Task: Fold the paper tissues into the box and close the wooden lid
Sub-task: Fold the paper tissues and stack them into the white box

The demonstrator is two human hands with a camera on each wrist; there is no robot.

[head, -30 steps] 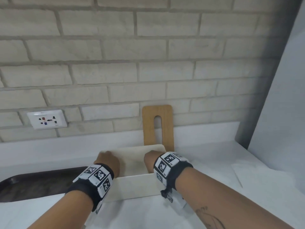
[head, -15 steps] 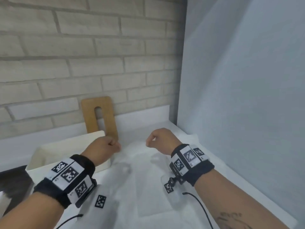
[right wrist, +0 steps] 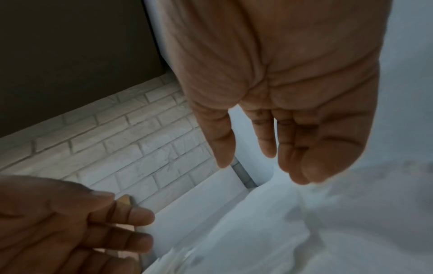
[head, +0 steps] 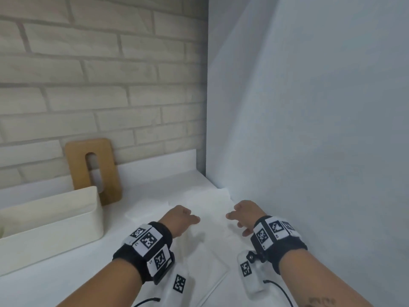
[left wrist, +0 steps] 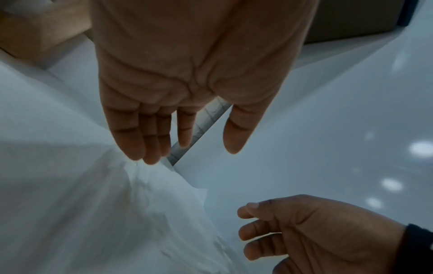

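Note:
White paper tissues (head: 205, 202) lie spread flat on the white counter near the right wall. My left hand (head: 181, 218) hovers palm down over their left part with fingers straight, holding nothing. My right hand (head: 241, 216) hovers over their right part, fingers loosely spread and empty. The left wrist view shows the left fingers (left wrist: 140, 137) just above a crumpled tissue (left wrist: 150, 194). The cream box (head: 66, 220) stands open at the left. The wooden lid (head: 95, 169), with its long slot, leans upright against the brick wall behind the box.
A pale blue-grey wall panel (head: 309, 129) rises right beside the tissues on the right. A white backsplash (head: 159, 162) runs under the brick wall. The counter's front edge lies below my wrists.
My head turned right, away from the box. Both hands left the box, came over the tissues as fists, then uncurled and dropped closer to the sheets.

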